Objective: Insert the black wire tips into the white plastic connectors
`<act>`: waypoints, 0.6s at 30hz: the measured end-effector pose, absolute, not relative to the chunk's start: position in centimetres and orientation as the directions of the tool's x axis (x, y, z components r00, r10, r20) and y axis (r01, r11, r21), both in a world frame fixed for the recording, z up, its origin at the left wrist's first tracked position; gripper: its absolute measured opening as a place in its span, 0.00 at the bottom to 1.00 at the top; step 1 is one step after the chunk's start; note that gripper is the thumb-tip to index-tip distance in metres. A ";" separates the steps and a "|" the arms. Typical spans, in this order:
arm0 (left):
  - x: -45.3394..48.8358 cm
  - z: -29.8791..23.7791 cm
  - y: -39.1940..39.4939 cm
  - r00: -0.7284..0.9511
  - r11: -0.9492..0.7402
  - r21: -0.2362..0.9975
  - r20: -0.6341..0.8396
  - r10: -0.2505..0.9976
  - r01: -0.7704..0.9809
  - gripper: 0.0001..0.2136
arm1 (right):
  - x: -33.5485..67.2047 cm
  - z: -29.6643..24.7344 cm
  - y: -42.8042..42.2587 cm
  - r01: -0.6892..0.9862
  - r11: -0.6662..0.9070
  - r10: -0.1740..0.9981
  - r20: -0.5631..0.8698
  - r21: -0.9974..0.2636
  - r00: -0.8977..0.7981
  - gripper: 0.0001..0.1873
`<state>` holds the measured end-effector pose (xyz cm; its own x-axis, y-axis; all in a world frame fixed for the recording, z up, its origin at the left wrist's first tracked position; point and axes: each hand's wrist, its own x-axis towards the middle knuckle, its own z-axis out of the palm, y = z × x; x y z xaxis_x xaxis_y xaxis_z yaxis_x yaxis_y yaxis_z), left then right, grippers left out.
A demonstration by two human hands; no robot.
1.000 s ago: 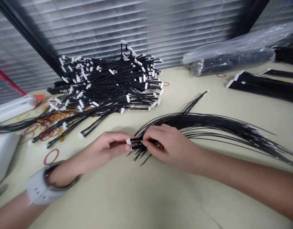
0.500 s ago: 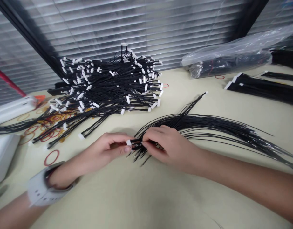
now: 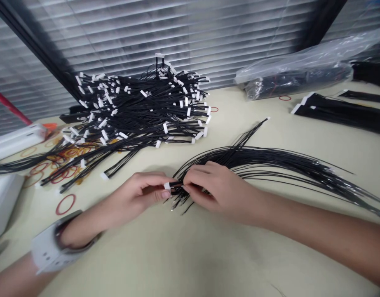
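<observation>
My left hand (image 3: 143, 192) pinches a small white connector (image 3: 167, 186) between thumb and fingers. My right hand (image 3: 214, 187) is closed in a pinch on a thin black wire (image 3: 176, 188) whose end meets the connector. Both hands rest on the near end of a fan of loose black wires (image 3: 285, 165) that spreads to the right across the pale table (image 3: 184, 255). Behind them lies a large heap of black wires with white connectors (image 3: 140, 107).
Red and orange rubber bands (image 3: 65, 203) lie scattered at the left. A white object (image 3: 4, 198) sits at the left edge. A clear plastic bag of wires (image 3: 298, 74) and flat black wire bundles (image 3: 341, 113) lie at the back right. Window blinds stand behind the table.
My right hand's fingers have closed in a little toward the connector. The view has shifted slightly; otherwise the hands stay in place.
</observation>
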<state>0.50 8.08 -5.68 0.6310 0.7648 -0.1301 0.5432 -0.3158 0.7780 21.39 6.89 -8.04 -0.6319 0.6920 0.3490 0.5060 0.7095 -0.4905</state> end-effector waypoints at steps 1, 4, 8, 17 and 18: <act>0.5 -5.7 8.1 0.629 -0.314 0.777 -0.132 0.767 0.546 0.11 | 21.4 -8.1 6.9 0.500 0.703 0.698 0.353 -0.507 -0.623 0.07; 0.6 -5.6 8.0 0.633 -0.322 0.775 -0.127 0.764 0.544 0.11 | 21.2 -8.1 6.7 0.494 0.669 0.727 0.351 -0.556 -0.590 0.07; 0.7 -5.6 8.0 0.657 -0.360 0.772 -0.096 0.748 0.523 0.11 | 20.9 -8.0 6.5 0.522 0.642 0.753 0.331 -0.562 -0.569 0.08; 0.5 -6.4 8.1 0.670 -0.386 0.768 -0.076 0.738 0.512 0.09 | 20.5 -8.8 6.3 0.521 0.701 0.708 0.389 -0.486 -0.590 0.09; 0.5 -6.4 8.1 0.667 -0.382 0.770 -0.074 0.742 0.511 0.09 | 20.5 -8.8 6.3 0.522 0.703 0.707 0.392 -0.482 -0.589 0.09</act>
